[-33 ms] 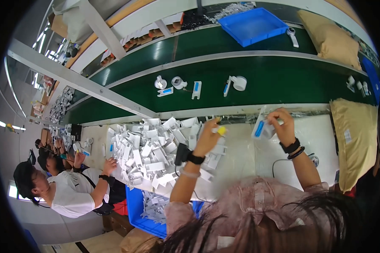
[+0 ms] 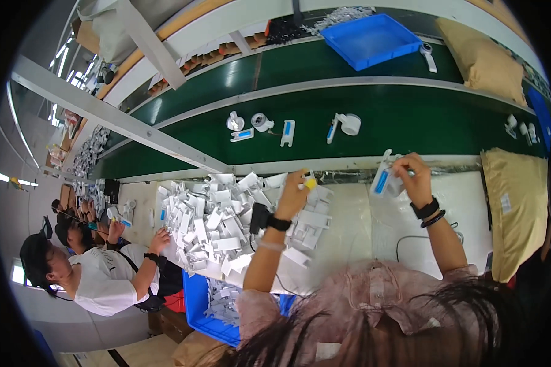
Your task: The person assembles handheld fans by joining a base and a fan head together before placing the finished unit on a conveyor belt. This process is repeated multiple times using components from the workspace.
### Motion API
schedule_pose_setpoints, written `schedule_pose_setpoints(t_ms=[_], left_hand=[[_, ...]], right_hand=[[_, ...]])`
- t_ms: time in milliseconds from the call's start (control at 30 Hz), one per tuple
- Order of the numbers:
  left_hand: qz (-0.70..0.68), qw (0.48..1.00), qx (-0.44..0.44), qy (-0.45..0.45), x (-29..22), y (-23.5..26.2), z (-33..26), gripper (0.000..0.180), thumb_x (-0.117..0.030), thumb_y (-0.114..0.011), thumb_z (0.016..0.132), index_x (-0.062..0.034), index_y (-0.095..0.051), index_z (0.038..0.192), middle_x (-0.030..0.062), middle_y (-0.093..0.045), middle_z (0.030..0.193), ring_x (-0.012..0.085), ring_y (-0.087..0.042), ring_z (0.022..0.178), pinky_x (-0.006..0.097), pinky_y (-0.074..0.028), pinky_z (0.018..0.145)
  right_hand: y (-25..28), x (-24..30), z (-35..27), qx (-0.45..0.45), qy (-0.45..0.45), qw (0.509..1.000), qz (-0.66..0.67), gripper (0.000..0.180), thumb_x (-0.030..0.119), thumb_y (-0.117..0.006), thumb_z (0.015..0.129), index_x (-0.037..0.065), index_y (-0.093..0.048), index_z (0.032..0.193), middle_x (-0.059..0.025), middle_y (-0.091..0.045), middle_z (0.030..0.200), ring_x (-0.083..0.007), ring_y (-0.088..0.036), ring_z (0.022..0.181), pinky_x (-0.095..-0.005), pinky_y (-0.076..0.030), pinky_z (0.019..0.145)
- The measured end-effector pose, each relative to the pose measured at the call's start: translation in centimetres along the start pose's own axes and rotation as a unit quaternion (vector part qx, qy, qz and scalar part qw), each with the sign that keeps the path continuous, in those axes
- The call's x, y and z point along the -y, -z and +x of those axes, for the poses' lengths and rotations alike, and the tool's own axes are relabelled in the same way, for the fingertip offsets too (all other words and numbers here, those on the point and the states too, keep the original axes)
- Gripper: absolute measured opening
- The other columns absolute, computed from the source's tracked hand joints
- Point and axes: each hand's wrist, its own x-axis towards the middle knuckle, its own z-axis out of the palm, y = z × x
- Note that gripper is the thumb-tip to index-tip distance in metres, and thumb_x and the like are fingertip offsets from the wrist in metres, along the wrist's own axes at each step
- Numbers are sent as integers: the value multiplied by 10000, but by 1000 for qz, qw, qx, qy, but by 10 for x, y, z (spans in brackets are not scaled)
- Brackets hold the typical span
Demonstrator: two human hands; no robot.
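Note:
My left hand is closed above the right side of a heap of white plastic housings. A small yellow piece shows at its fingertips. Whether the fingers hold that piece or wear it, I cannot tell. Over the bench's far edge, the bent fingers of my right hand pinch a white plastic part with a blue strip. The fingers partly cover that part. Dark bands circle both wrists.
On the green conveyor lie several white parts with blue strips, some joined to round pieces. A blue tray is farther back. A tan bag stands right; a blue bin is below the heap. A co-worker sits left.
My left hand has shifted slightly left and away from me. The white part in my right hand has tilted a little, and its blue strip has moved slightly right.

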Motion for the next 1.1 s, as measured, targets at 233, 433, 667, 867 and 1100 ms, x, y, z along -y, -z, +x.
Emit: schedule_pose_setpoints(t_ms=[233, 433, 667, 867, 1100], left_hand=[[240, 932, -184, 197, 142, 80, 116, 290, -124, -558, 834, 31, -620, 1071, 243, -642, 1048, 385, -618, 974, 414, -497, 851], [247, 766, -368, 466, 223, 117, 178, 658, -470, -751, 675, 60, -556, 1012, 311, -550, 1060, 434, -561, 962, 500, -459, 851], [251, 803, -204, 501, 247, 149, 216, 553, -522, -687, 694, -15, -707, 915, 259, -669, 967, 362, -646, 975, 446, -494, 856], [307, 803, -209, 465, 236, 160, 203, 260, -147, -652, 739, 39, -658, 921, 271, -665, 942, 384, -652, 950, 433, -524, 822], [-83, 892, -159, 415, 155, 184, 178, 275, -209, -633, 823, -10, -530, 982, 96, -595, 754, 152, -590, 567, 331, -501, 446]], right_hand=[[30, -114, 93, -15, -5, 977, -214, 72, -2, -690, 746, 21, -642, 795, -124, -591, 795, -274, -605, 667, -339, -493, 630], [21, -116, 102, -5, 120, 931, -345, 258, -68, -664, 671, 33, -601, 899, -144, -581, 1024, -373, -525, 1066, -449, -432, 905], [8, -110, 58, 38, 51, 955, -290, 182, -60, -646, 727, 35, -605, 877, -119, -585, 1014, -334, -527, 1102, -425, -425, 931], [-5, -96, 40, 30, 28, 967, -250, 178, -81, -609, 742, 21, -619, 889, -135, -612, 956, -335, -561, 1043, -402, -455, 881], [-13, -80, 4, 116, -12, 982, -152, 89, -16, -639, 789, 18, -653, 870, -115, -651, 794, -282, -616, 752, -349, -482, 689]])
